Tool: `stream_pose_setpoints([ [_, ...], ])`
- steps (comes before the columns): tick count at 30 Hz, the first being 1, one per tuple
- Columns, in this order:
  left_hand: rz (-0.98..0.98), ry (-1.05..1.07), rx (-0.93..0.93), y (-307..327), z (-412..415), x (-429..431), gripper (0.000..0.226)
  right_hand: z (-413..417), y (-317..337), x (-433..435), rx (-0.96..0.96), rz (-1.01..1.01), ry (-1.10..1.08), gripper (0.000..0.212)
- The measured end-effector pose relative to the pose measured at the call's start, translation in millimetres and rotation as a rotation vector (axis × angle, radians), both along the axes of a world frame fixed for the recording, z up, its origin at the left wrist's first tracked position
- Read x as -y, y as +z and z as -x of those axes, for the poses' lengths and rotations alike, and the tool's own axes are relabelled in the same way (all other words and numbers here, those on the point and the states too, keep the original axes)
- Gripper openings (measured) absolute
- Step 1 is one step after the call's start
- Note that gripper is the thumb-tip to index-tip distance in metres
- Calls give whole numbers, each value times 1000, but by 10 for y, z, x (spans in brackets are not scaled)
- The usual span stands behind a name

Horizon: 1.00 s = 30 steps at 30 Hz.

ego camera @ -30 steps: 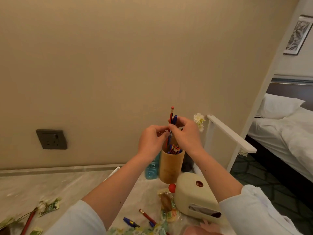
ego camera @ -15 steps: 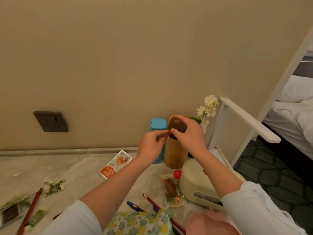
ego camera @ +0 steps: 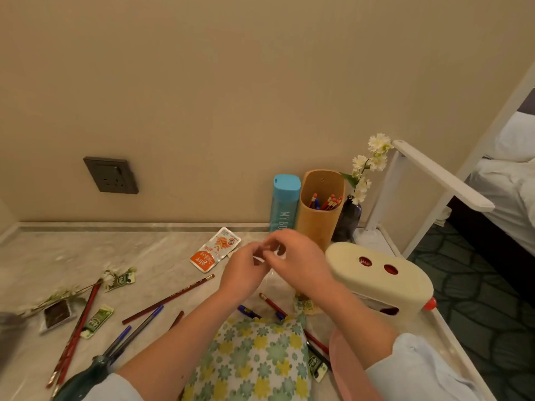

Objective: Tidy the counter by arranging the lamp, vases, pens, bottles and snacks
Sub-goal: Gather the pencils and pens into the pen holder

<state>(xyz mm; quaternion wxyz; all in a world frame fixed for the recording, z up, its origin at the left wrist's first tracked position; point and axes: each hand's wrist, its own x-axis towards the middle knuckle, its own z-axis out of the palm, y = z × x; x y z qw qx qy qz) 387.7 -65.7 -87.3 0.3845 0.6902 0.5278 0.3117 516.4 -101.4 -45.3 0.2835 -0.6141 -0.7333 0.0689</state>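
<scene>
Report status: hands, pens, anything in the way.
Left hand and right hand together over the counter, fingers curled; grip unclear. Bamboo holder upright, pens inside; red pencil and others loose. Orange snack packet just beyond hands.

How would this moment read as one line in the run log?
hands: left hand and right hand touching above counter, contents unclear | pen holder: upright, pens inside | red pencil: loose on counter

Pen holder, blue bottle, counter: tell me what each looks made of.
Pen holder: probably bamboo or wood, matte tan, faint grain.
Blue bottle: likely plastic, frosted body, opaque cap.
Counter: marble-like stone or laminate, pale, veined, slight sheen.
</scene>
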Motion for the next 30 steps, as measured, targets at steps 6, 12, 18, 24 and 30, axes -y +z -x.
stream_pose_setpoints([
  [6, 132, -54, -277, -252, 200, 240, 31, 84, -356, 217, 192, 530, -141, 31],
  [12, 175, -205, -560, -312, 185, 360, 38, 129, -435, 286, 399, 778, -145, 34],
  [18, 105, -216, -752, -276, 138, 361, 20, 192, -517, 293, 451, 740, -158, 26],
  [24, -24, -227, -848, -300, 112, 429, 20, 183, -557, 287, 454, 778, -106, 16],
  [30, -126, -294, -910, -328, 119, 432, 18, 152, -585, 268, 381, 800, -101, 27],
])
